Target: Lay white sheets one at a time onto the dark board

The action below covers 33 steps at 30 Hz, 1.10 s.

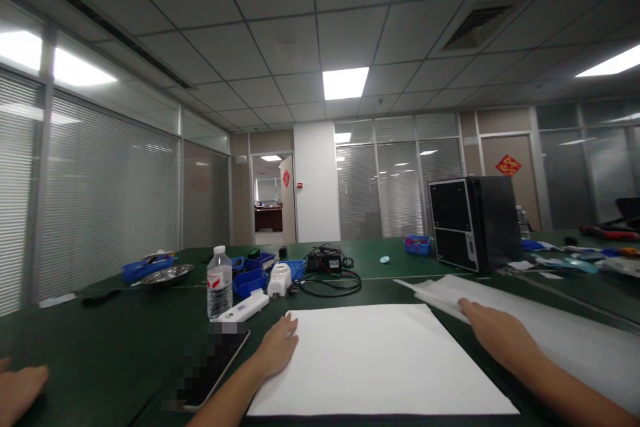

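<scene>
A large white sheet lies flat on the green table in front of me. My left hand rests on the sheet's left edge, fingers stretched out flat. My right hand lies palm down, fingers extended, on a stack of thin white sheets to the right. Neither hand grips anything.
A phone lies left of the sheet. Behind it stand a water bottle, a white device, blue bins, cables and a metal dish. A black computer case is at back right. Another person's hand shows at far left.
</scene>
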Motion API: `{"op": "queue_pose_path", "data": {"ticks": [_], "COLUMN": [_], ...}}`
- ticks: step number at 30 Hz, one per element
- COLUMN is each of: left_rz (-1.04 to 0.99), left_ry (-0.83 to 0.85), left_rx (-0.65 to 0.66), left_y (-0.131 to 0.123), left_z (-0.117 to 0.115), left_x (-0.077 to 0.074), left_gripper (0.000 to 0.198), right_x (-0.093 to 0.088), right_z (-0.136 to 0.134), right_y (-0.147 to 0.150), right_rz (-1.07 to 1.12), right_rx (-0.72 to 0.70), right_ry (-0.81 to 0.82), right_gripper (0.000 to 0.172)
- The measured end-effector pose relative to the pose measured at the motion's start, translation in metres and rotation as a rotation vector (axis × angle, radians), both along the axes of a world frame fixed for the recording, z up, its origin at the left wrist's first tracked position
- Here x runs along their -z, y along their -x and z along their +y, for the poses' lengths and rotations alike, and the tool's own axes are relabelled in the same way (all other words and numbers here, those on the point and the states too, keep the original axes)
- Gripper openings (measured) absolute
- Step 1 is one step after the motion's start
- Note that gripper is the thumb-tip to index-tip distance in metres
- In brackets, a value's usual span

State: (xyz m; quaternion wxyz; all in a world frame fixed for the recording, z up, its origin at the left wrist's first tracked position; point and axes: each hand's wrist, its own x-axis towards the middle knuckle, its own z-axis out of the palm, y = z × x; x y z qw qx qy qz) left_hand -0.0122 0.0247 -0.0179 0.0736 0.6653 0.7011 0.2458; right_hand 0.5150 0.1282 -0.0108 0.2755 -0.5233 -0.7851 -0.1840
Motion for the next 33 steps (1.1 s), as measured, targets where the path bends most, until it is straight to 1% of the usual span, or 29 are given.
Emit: {"op": "queue_pose_path", "data": {"ticks": [4,7,9,11,12,13,15,17,20,23,26,28,30,33], "left_rz": [-0.021,-0.032,-0.035,-0.031,-0.026,-0.020,-0.004,0.014,0.035,0.044,0.050,0.049,0.043,0.035], "left_ry": [-0.010,-0.006,0.011,0.037,0.050,0.063,0.084,0.093,0.094,0.104,0.110,0.107,0.096,0.064], "left_rx": [-0.008,-0.010,-0.011,-0.015,-0.015,-0.014,-0.008,0.001,0.011,0.014,0.009,0.004,-0.003,-0.021], "left_y": [0.000,0.000,0.000,0.000,-0.001,-0.001,-0.001,-0.002,-0.002,-0.002,-0.002,-0.002,-0.001,-0.001], "left_z": [0.001,-0.001,-0.001,-0.002,-0.002,-0.002,-0.002,-0.001,-0.002,-0.004,-0.004,-0.003,0.000,0.003], "left_x": [0.002,0.002,0.002,0.002,0.002,0.002,0.002,0.002,0.001,-0.001,-0.002,-0.001,0.001,0.004], "left_gripper": [0.040,0.040,0.043,0.048,0.051,0.055,0.063,0.070,0.075,0.080,0.083,0.078,0.066,0.050], "right_x": [-0.007,-0.010,-0.014,-0.019,-0.020,-0.022,-0.023,-0.022,-0.020,-0.014,-0.006,0.000,0.004,0.007], "right_z": [-0.024,-0.052,-0.072,-0.086,-0.089,-0.089,-0.082,-0.068,-0.053,-0.050,-0.053,-0.049,-0.038,-0.009], "right_y": [0.043,0.069,0.080,0.085,0.085,0.084,0.079,0.070,0.059,0.055,0.059,0.061,0.057,0.037], "right_rz": [-0.087,-0.131,-0.124,-0.059,-0.015,0.022,0.051,0.039,0.030,0.047,0.067,0.069,0.062,0.042], "right_rx": [-0.167,-0.306,-0.418,-0.507,-0.524,-0.516,-0.454,-0.398,-0.368,-0.360,-0.379,-0.400,-0.396,-0.304], "right_ry": [0.114,0.204,0.318,0.459,0.509,0.524,0.466,0.404,0.403,0.424,0.449,0.460,0.445,0.391], "right_gripper": [0.042,0.040,0.038,0.043,0.047,0.050,0.052,0.051,0.049,0.052,0.054,0.053,0.052,0.049]}}
